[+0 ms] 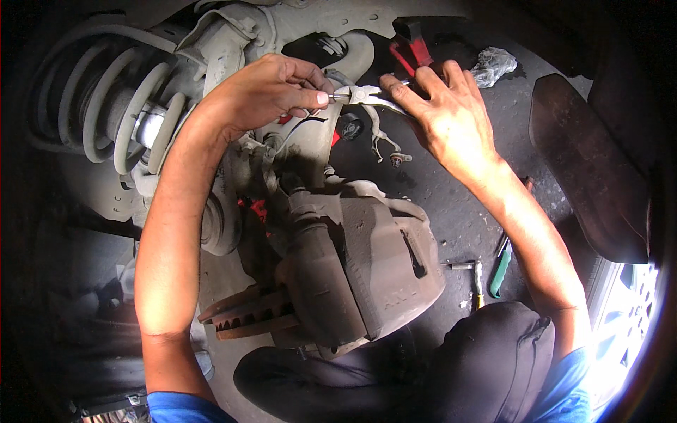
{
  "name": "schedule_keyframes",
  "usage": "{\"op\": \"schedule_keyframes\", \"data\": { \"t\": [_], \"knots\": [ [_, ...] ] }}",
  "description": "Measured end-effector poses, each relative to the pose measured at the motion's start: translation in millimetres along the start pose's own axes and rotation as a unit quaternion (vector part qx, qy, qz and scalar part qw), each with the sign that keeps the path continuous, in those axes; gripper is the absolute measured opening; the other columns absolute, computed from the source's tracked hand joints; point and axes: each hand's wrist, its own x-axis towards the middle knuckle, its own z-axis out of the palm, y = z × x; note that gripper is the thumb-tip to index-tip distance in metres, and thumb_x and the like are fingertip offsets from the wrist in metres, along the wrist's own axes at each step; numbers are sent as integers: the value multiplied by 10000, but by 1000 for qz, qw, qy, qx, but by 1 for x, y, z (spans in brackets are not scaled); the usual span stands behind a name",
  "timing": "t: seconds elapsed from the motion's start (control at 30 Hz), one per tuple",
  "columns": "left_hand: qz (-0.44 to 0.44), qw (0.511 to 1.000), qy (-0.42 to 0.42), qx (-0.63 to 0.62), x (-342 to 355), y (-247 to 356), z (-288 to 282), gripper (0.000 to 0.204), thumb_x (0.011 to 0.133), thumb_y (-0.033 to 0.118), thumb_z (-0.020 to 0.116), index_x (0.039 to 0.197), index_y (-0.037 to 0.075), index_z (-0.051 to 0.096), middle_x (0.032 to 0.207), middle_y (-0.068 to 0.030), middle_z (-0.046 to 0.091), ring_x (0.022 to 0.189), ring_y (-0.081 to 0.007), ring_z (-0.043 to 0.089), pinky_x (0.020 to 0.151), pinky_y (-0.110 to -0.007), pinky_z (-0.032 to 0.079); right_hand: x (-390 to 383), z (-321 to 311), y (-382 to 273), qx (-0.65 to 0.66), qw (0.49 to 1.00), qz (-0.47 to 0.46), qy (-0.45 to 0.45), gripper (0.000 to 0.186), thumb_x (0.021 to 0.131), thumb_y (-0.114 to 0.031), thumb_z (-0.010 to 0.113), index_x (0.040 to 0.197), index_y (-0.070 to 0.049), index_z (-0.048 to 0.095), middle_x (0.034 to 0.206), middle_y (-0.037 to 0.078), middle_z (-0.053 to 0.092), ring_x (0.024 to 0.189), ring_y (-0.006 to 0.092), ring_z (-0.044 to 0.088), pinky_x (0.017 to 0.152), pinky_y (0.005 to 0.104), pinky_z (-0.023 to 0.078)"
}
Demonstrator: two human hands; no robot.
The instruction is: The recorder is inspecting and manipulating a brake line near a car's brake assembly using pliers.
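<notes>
My right hand (451,123) is closed around the handles of a pair of pliers (364,94), whose jaws point left. Thumb and fingers of my left hand (275,88) pinch together right at the jaw tips. A thin piece, perhaps a wire end, seems to lie between them, but it is mostly hidden. Just under my left hand, a thin wire with a black end (310,120) curves upward. Below both hands sits a dusty brake caliper (384,261), with the rusty brake disc (247,315) at its lower left. A dangling grey cable with a bracket (381,137) hangs below the pliers.
At the left stands a coil spring (99,120) around a strut. A red stand (412,58) and a crumpled plastic bag (493,65) are at the back. On the floor lie a green-handled tool (501,273) and a ratchet (479,282). A wheel (624,310) rests at right.
</notes>
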Motion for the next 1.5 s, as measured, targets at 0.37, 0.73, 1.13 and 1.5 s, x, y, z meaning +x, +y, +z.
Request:
{"op": "schedule_keyframes", "data": {
  "t": [0.37, 0.73, 1.13, 1.5],
  "knots": [
    [0, 1000, 3, -5, -2, 1, 0, 246, 924, 140, 774, 1093, -31, 723, 840, -10, 703, 763, -75, 619, 730, -225, 492, 0, 1, -3, 13, 1000, 11, -9, 441, 876, -104, 626, 1303, -208, 669, 1095, 78, 636, 1063, 308, 612, 925, 461, 512],
    [-3, 1000, 1, -26, -2, 0, -2, 286, 920, 157, 773, 1118, -43, 726, 883, -33, 711, 794, -91, 633, 752, -233, 497, 0, 8, -1, 42, 999, 2, 35, 325, 872, -222, 703, 1194, -177, 684, 999, 59, 619, 966, 274, 641, 861, 446, 555],
    [-8, 1000, 3, -9, -2, 1, -2, 308, 919, 201, 760, 1113, -37, 731, 912, -46, 728, 848, -106, 648, 799, -241, 510, -2, 18, 5, 70, 996, -8, 57, 303, 867, -261, 742, 1127, -124, 668, 932, 68, 604, 864, 263, 651, 732, 396, 582],
    [-13, 1000, -1, -22, -3, 1, -2, 333, 915, 205, 764, 1137, -40, 727, 933, -49, 730, 871, -111, 658, 811, -249, 513, -3, 22, 8, 100, 993, -10, 63, 305, 850, -219, 754, 1126, -127, 661, 903, 66, 610, 845, 272, 660, 703, 399, 591]
  ]
}}
